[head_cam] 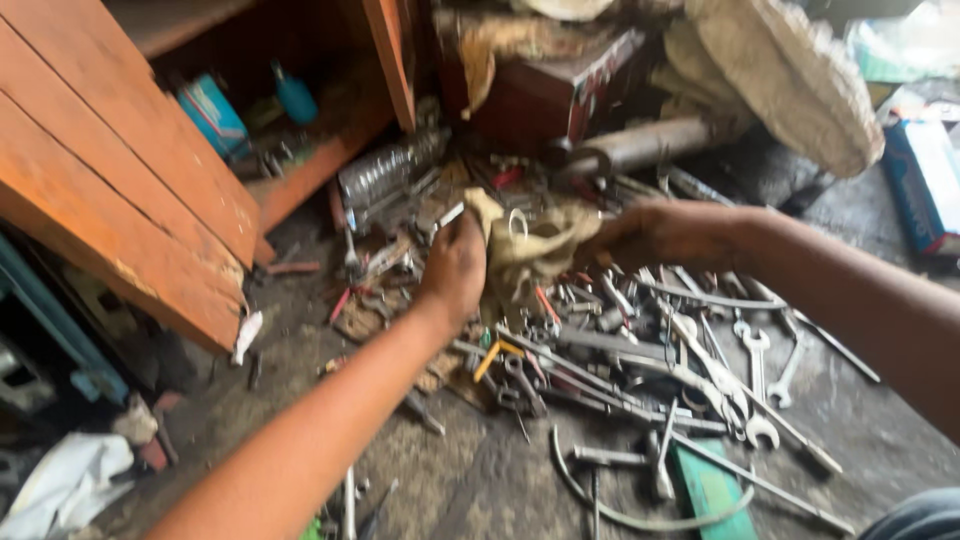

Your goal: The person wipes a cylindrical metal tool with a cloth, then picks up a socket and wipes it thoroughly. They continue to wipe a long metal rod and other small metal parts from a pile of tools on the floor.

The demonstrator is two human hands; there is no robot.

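Both grips closed on dirty rag [530,250]: left hand [455,270], right hand [650,235].

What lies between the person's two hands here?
A dirty yellowish rag spans from the left hand to the right hand, above the wrenches, in the head view.

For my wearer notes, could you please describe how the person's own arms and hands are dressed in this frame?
Both are bare. The left hand and the right hand wear no gloves, and no sleeve covers either forearm as far as the frame shows. No watch, ring or band can be made out, though the picture is blurred.
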